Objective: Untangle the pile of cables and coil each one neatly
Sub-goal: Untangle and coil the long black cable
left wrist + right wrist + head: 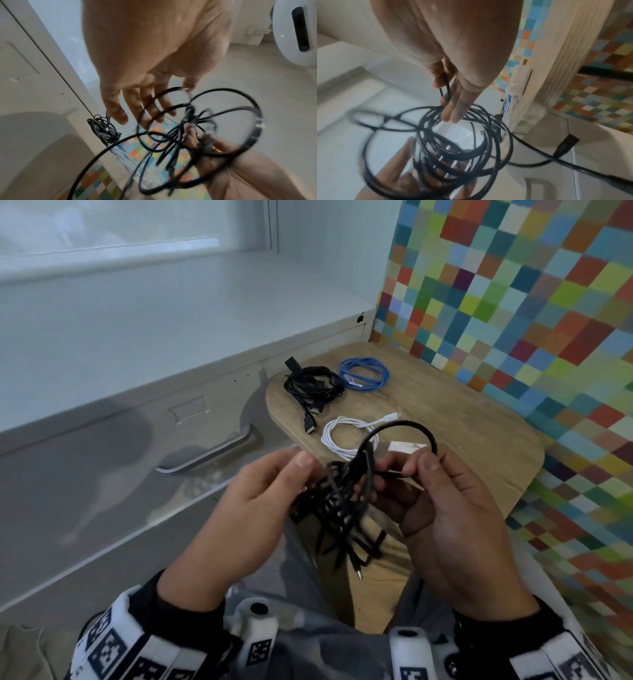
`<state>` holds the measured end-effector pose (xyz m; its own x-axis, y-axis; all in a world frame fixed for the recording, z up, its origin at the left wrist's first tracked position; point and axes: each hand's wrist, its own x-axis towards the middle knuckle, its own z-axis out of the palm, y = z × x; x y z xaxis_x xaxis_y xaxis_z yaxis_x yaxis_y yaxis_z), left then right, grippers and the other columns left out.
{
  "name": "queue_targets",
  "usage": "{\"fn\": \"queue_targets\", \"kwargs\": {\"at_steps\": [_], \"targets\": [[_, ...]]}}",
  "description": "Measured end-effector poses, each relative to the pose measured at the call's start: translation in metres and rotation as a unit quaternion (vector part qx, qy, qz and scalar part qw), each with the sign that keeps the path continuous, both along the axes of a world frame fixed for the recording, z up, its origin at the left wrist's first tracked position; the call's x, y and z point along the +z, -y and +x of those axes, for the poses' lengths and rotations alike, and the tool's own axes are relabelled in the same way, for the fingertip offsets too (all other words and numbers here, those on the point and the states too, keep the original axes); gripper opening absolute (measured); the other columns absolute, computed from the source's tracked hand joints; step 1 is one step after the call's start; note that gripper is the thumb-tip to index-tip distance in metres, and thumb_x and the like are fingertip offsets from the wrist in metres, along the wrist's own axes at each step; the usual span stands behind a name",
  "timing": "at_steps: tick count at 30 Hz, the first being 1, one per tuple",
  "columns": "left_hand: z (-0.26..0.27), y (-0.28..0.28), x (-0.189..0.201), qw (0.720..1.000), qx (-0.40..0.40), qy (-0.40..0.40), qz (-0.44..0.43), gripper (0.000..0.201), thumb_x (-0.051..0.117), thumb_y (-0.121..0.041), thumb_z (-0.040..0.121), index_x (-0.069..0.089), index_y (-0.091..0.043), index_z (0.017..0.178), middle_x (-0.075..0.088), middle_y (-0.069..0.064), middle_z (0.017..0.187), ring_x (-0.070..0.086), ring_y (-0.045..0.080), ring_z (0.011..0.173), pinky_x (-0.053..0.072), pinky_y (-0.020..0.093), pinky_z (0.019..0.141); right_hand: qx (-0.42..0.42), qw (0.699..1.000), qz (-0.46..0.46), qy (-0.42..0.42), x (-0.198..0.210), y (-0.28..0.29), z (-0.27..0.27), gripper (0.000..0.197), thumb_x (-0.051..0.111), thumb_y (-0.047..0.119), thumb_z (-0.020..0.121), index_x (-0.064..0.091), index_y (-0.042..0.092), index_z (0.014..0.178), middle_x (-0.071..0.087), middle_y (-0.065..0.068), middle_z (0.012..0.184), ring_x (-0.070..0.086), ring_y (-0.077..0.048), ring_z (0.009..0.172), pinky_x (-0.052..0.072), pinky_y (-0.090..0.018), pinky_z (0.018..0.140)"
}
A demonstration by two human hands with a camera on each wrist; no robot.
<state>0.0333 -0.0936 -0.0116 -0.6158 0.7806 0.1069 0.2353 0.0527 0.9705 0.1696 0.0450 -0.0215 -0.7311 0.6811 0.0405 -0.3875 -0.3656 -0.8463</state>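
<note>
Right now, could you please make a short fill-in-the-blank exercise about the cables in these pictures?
1. The coiled cable farthest back on the wooden table is ____ in colour.
2. The tangle of black cables is held between ____ hands.
3. The white cable lies ____ on the table.
4. The right hand pinches a ____ cable.

Missing words: blue; both; coiled; black

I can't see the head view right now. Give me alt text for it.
Two hands hold a tangle of black cables over a wooden table; the right hand pinches one strand, the left hand supports the bundle. Behind lie a black coil, a blue coil and a white coil.
</note>
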Motion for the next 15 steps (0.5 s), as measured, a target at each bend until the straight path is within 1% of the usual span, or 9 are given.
{"fn": "queue_targets", "kwargs": {"at_steps": [2, 3, 5, 6, 8, 10, 11, 13, 15], "targets": [[0.006, 0.005, 0.004, 0.998, -0.014, 0.066, 0.001, 0.057, 0.045, -0.047, 0.099, 0.072, -0.046, 0.048, 0.069, -0.031, 0.064, 0.065, -0.017, 0.070, 0.043, 0.001, 0.065, 0.026, 0.999, 0.040, 0.016, -0.005, 0.001, 0.002, 0.023, 0.055, 0.026, 0.093, 0.062, 0.011, 0.077, 0.071, -0.019, 0.095, 0.073, -0.033, 0.091, 0.059, -0.042, 0.087], [0.005, 0.005, 0.006, 0.997, -0.036, 0.074, 0.001, 0.060, 0.044, -0.054, 0.100, 0.076, -0.038, 0.052, 0.073, -0.022, 0.067, 0.069, -0.009, 0.070, 0.047, 0.004, 0.067, 0.039, 0.996, 0.070, 0.029, -0.007, 0.003, 0.002, 0.022, 0.058, 0.028, 0.091, 0.064, 0.012, 0.078, 0.072, -0.019, 0.095, 0.073, -0.032, 0.094, 0.058, -0.042, 0.090], [-0.001, 0.004, 0.002, 0.995, -0.088, 0.049, -0.016, 0.061, 0.048, -0.065, 0.096, 0.078, -0.016, 0.074, 0.076, 0.001, 0.075, 0.071, 0.020, 0.072, 0.056, 0.031, 0.073, 0.058, 0.990, 0.121, 0.038, -0.011, 0.007, 0.004, 0.021, 0.060, 0.030, 0.090, 0.067, 0.013, 0.081, 0.073, -0.017, 0.095, 0.073, -0.030, 0.097, 0.058, -0.041, 0.092], [-0.007, 0.006, -0.005, 0.993, -0.105, 0.035, -0.031, 0.058, 0.054, -0.065, 0.089, 0.075, -0.012, 0.078, 0.072, 0.002, 0.071, 0.065, 0.024, 0.065, 0.053, 0.037, 0.066, 0.063, 0.988, 0.140, 0.035, -0.012, 0.008, 0.005, 0.021, 0.061, 0.032, 0.091, 0.069, 0.014, 0.084, 0.073, -0.017, 0.098, 0.073, -0.030, 0.099, 0.057, -0.040, 0.092], [-0.015, 0.008, -0.012, 0.991, -0.117, -0.007, -0.063, 0.042, 0.068, -0.057, 0.082, 0.071, -0.015, 0.078, 0.062, -0.004, 0.065, 0.052, 0.015, 0.056, 0.043, 0.031, 0.057, 0.059, 0.985, 0.158, 0.027, -0.011, 0.009, 0.006, 0.024, 0.066, 0.038, 0.092, 0.074, 0.015, 0.098, 0.075, -0.016, 0.109, 0.072, -0.034, 0.106, 0.058, -0.040, 0.092], [-0.017, 0.008, -0.013, 0.991, -0.118, -0.035, -0.060, 0.011, 0.076, -0.033, 0.088, 0.074, -0.023, 0.082, 0.072, -0.006, 0.074, 0.063, 0.014, 0.066, 0.049, 0.026, 0.065, 0.037, 0.987, 0.154, 0.030, -0.010, 0.006, 0.006, 0.028, 0.069, 0.033, 0.094, 0.075, 0.014, 0.113, 0.073, -0.016, 0.120, 0.072, -0.040, 0.105, 0.058, -0.043, 0.091], [-0.018, 0.008, -0.012, 0.992, -0.113, -0.029, -0.048, 0.006, 0.076, -0.020, 0.090, 0.075, -0.025, 0.086, 0.075, -0.004, 0.082, 0.068, 0.015, 0.074, 0.052, 0.024, 0.071, 0.016, 0.987, 0.154, 0.039, -0.011, 0.005, 0.006, 0.023, 0.069, 0.023, 0.096, 0.075, 0.014, 0.116, 0.073, -0.016, 0.121, 0.073, -0.041, 0.101, 0.059, -0.045, 0.090], [-0.024, 0.010, -0.012, 0.996, -0.091, -0.005, -0.021, 0.018, 0.073, -0.011, 0.087, 0.078, -0.026, 0.096, 0.078, 0.000, 0.092, 0.072, 0.016, 0.087, 0.055, 0.027, 0.082, -0.040, 0.982, 0.171, 0.073, -0.014, 0.000, 0.005, 0.022, 0.061, 0.007, 0.099, 0.076, 0.015, 0.113, 0.074, -0.013, 0.116, 0.074, -0.038, 0.095, 0.059, -0.048, 0.085], [-0.032, 0.012, -0.009, 0.997, -0.075, 0.029, 0.020, 0.022, 0.070, -0.011, 0.078, 0.079, -0.022, 0.095, 0.077, 0.008, 0.093, 0.071, 0.021, 0.090, 0.055, 0.033, 0.087, -0.085, 0.977, 0.170, 0.099, -0.018, -0.006, 0.005, 0.028, 0.056, -0.002, 0.101, 0.075, 0.015, 0.112, 0.073, -0.008, 0.116, 0.072, -0.033, 0.100, 0.058, -0.044, 0.083]]}}
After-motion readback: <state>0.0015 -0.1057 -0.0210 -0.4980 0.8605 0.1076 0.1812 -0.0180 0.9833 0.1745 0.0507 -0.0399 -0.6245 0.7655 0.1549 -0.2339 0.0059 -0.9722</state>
